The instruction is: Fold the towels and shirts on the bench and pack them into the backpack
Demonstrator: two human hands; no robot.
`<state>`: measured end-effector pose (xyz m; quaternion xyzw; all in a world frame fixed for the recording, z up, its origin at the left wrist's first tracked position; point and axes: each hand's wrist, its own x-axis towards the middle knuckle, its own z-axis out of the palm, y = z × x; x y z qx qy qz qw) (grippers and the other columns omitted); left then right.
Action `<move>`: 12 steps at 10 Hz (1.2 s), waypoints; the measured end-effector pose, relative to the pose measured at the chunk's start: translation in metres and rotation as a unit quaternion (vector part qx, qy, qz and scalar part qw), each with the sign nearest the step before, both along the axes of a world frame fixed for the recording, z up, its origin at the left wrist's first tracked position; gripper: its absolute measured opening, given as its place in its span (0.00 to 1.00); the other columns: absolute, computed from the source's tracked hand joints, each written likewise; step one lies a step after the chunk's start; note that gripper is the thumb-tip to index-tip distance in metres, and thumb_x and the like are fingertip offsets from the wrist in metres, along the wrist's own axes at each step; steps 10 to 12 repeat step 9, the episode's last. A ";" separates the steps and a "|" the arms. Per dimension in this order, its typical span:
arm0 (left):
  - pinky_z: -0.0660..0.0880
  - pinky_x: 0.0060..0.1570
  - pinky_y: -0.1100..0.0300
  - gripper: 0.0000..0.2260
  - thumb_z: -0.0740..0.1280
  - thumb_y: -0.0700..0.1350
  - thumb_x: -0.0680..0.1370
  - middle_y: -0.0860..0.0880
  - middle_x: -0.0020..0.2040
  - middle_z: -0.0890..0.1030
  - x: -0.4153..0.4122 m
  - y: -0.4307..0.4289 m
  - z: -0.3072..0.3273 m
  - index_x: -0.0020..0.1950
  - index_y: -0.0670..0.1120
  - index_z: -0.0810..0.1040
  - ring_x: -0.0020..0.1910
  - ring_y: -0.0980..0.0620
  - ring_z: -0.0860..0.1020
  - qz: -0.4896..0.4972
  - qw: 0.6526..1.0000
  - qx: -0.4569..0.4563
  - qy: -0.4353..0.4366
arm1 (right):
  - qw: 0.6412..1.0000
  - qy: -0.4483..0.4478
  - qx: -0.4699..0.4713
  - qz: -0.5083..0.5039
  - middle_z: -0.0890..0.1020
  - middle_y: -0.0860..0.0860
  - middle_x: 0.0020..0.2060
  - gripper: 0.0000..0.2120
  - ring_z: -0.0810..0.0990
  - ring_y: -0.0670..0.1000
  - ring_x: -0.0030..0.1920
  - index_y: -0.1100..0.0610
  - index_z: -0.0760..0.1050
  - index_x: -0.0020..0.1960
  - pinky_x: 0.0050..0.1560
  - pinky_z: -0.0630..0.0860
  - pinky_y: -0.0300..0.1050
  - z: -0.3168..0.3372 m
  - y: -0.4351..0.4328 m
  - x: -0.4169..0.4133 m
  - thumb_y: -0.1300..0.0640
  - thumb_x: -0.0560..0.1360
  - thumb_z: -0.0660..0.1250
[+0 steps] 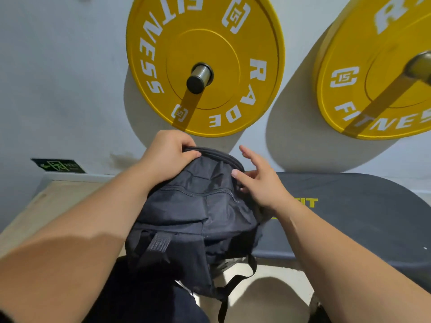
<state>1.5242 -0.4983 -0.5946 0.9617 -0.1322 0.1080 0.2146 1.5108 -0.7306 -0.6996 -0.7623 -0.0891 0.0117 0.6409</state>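
A dark grey backpack (pixel 196 213) stands upright in front of me, partly on my lap and against the end of the dark bench (pixel 349 217). My left hand (pixel 166 151) grips the top edge of the backpack near its zipper. My right hand (pixel 258 180) lies at the backpack's upper right side with fingers mostly straight and the thumb touching the fabric. Loose black straps (pixel 233 283) hang from the bottom of the bag. No towels or shirts show in this view.
Two yellow weight plates (pixel 205 64) (pixel 377 73) hang on pegs on the white wall just above the bag. A pale wooden box (pixel 58 199) sits to the left. A green exit sign (pixel 58 165) is low on the wall.
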 end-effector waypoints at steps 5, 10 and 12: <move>0.73 0.42 0.57 0.04 0.73 0.50 0.75 0.56 0.39 0.80 0.086 -0.045 0.030 0.42 0.52 0.83 0.42 0.53 0.77 -0.012 0.997 -0.025 -0.075 | 0.983 -0.066 -0.151 -0.083 0.83 0.44 0.41 0.04 0.81 0.51 0.42 0.50 0.81 0.46 0.46 0.76 0.46 0.063 -0.035 0.102 0.51 0.79 0.69; 0.72 0.63 0.48 0.17 0.67 0.54 0.79 0.51 0.65 0.77 0.080 -0.039 -0.010 0.68 0.53 0.76 0.64 0.48 0.74 0.002 1.000 -0.006 0.001 | 0.978 0.002 -0.198 -0.064 0.82 0.48 0.49 0.09 0.80 0.48 0.47 0.52 0.80 0.55 0.43 0.74 0.39 0.073 -0.050 0.093 0.49 0.79 0.68; 0.72 0.63 0.48 0.17 0.67 0.54 0.79 0.51 0.65 0.77 0.080 -0.039 -0.010 0.68 0.53 0.76 0.64 0.48 0.74 0.002 1.000 -0.006 0.001 | 0.978 0.002 -0.198 -0.064 0.82 0.48 0.49 0.09 0.80 0.48 0.47 0.52 0.80 0.55 0.43 0.74 0.39 0.073 -0.050 0.093 0.49 0.79 0.68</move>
